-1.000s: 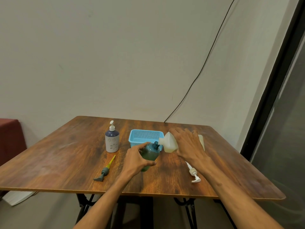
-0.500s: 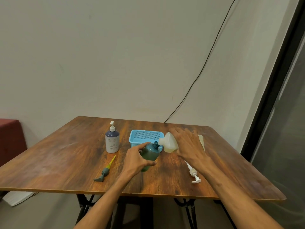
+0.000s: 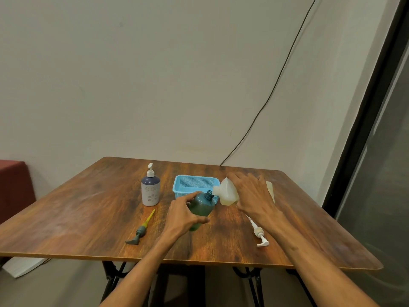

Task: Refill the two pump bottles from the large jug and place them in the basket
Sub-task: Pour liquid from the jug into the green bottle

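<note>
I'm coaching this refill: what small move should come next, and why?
Probably tip the jug a little more with the right hand: its spout sits at the open neck of the green bottle, which the left hand holds tilted toward it, so liquid should run in.

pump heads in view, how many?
3. White pump head fitted on the upright navy-and-white plastic bottle; grey pump head with yellow tube lying on the wooden table, left; white-and-beige pump head lying by the right forearm.
</note>
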